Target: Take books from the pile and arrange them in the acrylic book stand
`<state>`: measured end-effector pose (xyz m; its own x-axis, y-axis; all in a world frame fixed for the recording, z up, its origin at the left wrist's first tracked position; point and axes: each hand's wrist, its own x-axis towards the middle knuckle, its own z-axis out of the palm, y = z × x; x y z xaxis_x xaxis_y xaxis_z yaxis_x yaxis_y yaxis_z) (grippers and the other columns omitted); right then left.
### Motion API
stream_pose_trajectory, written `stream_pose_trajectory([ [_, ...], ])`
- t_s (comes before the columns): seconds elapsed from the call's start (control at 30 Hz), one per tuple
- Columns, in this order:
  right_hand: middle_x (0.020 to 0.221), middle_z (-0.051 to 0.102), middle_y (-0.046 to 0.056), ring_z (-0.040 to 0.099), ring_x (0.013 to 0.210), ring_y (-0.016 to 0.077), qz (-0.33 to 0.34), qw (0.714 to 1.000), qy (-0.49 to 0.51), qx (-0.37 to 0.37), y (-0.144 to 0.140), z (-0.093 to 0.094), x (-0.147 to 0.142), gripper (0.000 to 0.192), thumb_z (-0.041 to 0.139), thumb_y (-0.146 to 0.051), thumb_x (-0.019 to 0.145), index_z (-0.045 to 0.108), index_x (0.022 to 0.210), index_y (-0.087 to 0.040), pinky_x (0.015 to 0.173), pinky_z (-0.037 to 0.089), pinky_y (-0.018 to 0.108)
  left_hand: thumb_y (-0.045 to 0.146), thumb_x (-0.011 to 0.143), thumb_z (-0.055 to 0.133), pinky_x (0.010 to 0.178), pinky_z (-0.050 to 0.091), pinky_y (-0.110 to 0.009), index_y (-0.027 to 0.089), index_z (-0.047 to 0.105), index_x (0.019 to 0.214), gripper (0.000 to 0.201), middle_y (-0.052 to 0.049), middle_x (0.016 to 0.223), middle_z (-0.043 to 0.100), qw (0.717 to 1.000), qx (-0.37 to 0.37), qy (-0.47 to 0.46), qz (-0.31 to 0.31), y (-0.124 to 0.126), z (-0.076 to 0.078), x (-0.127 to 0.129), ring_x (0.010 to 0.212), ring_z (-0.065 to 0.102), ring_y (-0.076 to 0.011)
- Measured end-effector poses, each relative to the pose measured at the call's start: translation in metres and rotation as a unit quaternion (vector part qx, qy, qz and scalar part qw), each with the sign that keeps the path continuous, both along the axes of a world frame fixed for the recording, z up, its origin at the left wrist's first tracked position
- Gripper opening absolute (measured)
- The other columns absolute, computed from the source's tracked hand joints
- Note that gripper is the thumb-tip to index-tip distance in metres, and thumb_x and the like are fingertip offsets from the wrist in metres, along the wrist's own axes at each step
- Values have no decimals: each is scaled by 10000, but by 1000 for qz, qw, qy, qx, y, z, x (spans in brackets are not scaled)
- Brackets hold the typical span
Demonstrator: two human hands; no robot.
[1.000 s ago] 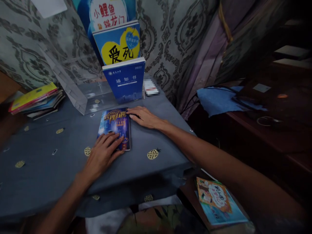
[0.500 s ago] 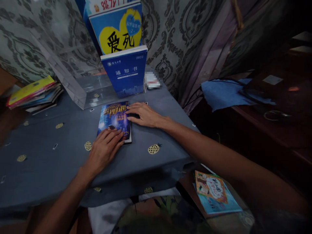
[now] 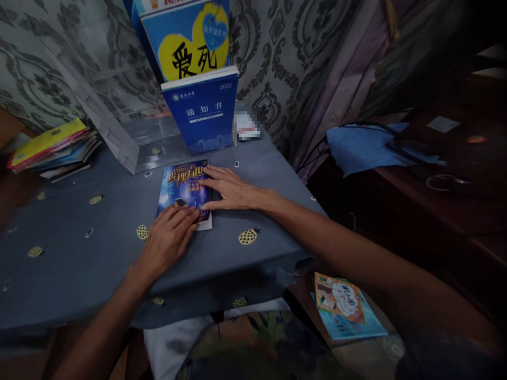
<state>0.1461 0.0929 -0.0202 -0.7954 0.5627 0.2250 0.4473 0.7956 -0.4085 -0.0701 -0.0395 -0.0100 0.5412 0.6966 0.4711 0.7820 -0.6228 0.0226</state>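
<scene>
A small blue paperback book with gold lettering lies on the table, its front cover up. My left hand rests flat over the lower left part of that cover, fingers stretched out side by side. At the right edge, my right hand touches the book with its fingers spread and the thumb apart, lower down on the cover. White page edges show at the lower right corner. Neither hand grips the book; both press on it from above.
Behind the book, a blue 2022 booklet and a yellow-and-blue book stand upright by a clear plastic stand. Stacked books lie at left. More books lie low at right, beyond the table edge. A patterned curtain hangs behind.
My right hand's fingers have spread wider, and its thumb has moved down along the book's right side. My left hand stays on the cover. The view has shifted slightly.
</scene>
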Motion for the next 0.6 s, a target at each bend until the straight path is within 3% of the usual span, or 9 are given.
stream_pose_trajectory([
  [0.33,1701,36,206,4,1557,431,37,998,-31,-48,-7,-7,0,1184,627,-833,734,192,1613,-170,1228,106,614,347,1001,534,1063,508,-526,239,613,1354,377,-89,1222,718,1000,-24,-7,9,-2,-5,-2,1157,634,-268],
  [0.6,1692,27,239,-11,1553,446,51,997,-34,-45,-13,-9,0,1263,645,-850,694,176,1612,-120,1235,86,607,333,1004,522,1077,500,-522,225,622,1338,364,-97,1259,700,999,-27,16,7,-4,-2,-2,1193,627,-273],
])
